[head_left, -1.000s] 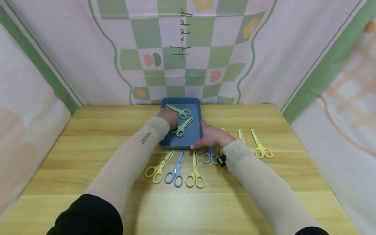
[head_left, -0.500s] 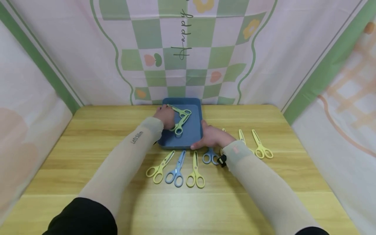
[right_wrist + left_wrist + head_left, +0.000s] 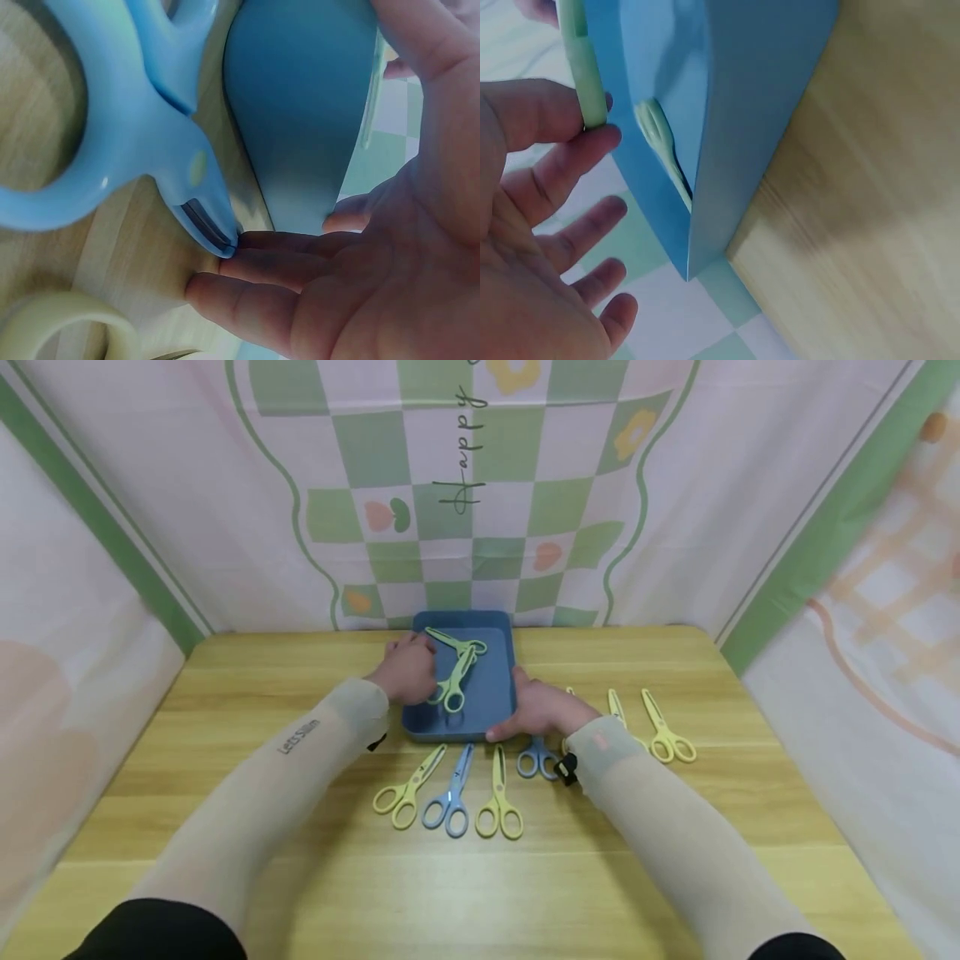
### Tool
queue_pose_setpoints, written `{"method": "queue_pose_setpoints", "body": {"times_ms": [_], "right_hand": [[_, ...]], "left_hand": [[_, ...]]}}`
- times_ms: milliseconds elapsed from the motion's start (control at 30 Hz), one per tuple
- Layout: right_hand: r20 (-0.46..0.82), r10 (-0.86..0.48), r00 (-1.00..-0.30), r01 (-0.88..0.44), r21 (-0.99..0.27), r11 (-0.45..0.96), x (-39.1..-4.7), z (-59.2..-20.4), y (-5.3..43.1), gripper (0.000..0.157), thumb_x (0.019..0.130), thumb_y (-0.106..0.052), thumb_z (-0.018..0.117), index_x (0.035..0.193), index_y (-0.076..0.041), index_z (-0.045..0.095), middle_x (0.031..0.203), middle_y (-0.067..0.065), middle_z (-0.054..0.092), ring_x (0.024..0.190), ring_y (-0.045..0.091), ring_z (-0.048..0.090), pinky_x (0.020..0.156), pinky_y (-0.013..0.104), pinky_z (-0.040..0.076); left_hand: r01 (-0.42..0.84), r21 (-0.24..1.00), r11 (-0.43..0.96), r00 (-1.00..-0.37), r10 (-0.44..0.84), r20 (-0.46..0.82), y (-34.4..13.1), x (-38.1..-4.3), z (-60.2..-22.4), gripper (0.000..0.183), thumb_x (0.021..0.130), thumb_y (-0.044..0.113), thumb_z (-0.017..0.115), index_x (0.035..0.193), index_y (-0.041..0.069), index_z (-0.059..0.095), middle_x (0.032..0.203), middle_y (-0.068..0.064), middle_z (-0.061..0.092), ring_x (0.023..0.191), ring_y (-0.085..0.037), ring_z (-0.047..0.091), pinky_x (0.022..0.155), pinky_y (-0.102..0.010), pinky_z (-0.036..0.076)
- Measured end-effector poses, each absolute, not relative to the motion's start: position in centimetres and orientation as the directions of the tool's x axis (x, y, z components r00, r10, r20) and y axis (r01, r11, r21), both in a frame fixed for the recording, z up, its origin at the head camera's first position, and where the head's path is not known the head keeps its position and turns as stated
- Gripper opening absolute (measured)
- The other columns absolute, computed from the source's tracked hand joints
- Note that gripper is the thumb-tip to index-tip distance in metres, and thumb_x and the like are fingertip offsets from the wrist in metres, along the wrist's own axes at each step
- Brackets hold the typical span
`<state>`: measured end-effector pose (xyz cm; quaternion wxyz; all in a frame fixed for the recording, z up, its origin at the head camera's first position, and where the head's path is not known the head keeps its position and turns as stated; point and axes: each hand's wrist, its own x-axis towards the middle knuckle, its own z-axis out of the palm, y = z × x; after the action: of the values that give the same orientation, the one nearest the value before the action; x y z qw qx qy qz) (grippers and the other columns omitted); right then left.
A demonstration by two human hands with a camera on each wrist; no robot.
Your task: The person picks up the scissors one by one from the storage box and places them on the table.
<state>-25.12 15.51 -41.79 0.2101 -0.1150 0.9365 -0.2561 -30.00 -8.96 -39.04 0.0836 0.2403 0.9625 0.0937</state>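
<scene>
My left hand is over the left edge of the blue tray. In the left wrist view its thumb and index finger pinch a green pair of scissors, the other fingers spread. A second green pair of scissors lies toward the tray's back, partly overlapped by the first in the head view. My right hand rests against the tray's near right corner, thumb at the front and outstretched fingers along the side. Close to those fingertips are the blades of blue scissors, partly hidden by the hand in the head view.
In front of the tray lie yellow scissors, blue scissors and another yellow pair. More yellow scissors lie to the right, some partly behind the right wrist. A patterned curtain hangs behind the wooden table.
My left hand has moved left toward the tray's left edge. The near green scissors shifted left and turned more upright in view, overlapping the back pair. My right hand stays put.
</scene>
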Motion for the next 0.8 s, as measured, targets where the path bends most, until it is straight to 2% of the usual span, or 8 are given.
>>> {"method": "queue_pose_setpoints", "body": {"times_ms": [233, 367, 567, 800], "right_hand": [[-0.341, -0.313, -0.887, -0.092, -0.533, 0.841, -25.2, -41.9, 15.4, 0.142, 0.069, -0.055, 0.087, 0.156, 0.004, -0.009, 0.15, 0.036, 0.031, 0.136, 0.044, 0.037, 0.112, 0.051, 0.03], [-0.34, -0.31, -0.888, -0.088, -0.535, 0.84, -25.2, -42.0, 15.4, 0.143, 0.068, -0.055, 0.088, 0.156, 0.004, -0.008, 0.15, 0.035, 0.032, 0.136, 0.044, 0.038, 0.112, 0.05, 0.03], [-0.336, -0.31, -0.889, -0.086, -0.543, 0.835, -25.2, -41.9, 15.4, 0.142, 0.068, -0.053, 0.089, 0.156, 0.004, -0.009, 0.149, 0.036, 0.033, 0.135, 0.044, 0.039, 0.111, 0.05, 0.03], [-0.344, -0.317, -0.884, -0.083, -0.552, 0.83, -25.1, -41.6, 15.3, 0.142, 0.07, -0.052, 0.088, 0.156, 0.003, -0.011, 0.15, 0.036, 0.031, 0.137, 0.044, 0.037, 0.112, 0.05, 0.029]], "left_hand": [[0.425, 0.327, 0.844, -0.891, 0.455, -0.016, -12.0, -28.0, -39.2, 0.022, 0.08, 0.009, 0.061, 0.059, 0.011, 0.061, 0.143, -0.013, 0.049, 0.137, -0.037, 0.028, 0.106, -0.057, 0.02], [0.378, 0.387, 0.841, -0.912, 0.409, 0.002, -14.4, -27.3, -39.7, 0.025, 0.083, 0.012, 0.065, 0.058, 0.011, 0.06, 0.141, -0.015, 0.049, 0.136, -0.04, 0.029, 0.106, -0.058, 0.02], [0.314, 0.418, 0.852, -0.935, 0.353, -0.018, -18.2, -26.4, -40.3, 0.029, 0.087, 0.012, 0.065, 0.059, 0.009, 0.062, 0.141, -0.02, 0.049, 0.136, -0.045, 0.027, 0.104, -0.063, 0.019], [0.268, 0.382, 0.884, -0.944, 0.32, -0.076, -20.9, -25.5, -42.1, 0.02, 0.086, 0.013, 0.066, 0.066, 0.01, 0.067, 0.136, -0.023, 0.052, 0.133, -0.048, 0.03, 0.104, -0.066, 0.019]]}}
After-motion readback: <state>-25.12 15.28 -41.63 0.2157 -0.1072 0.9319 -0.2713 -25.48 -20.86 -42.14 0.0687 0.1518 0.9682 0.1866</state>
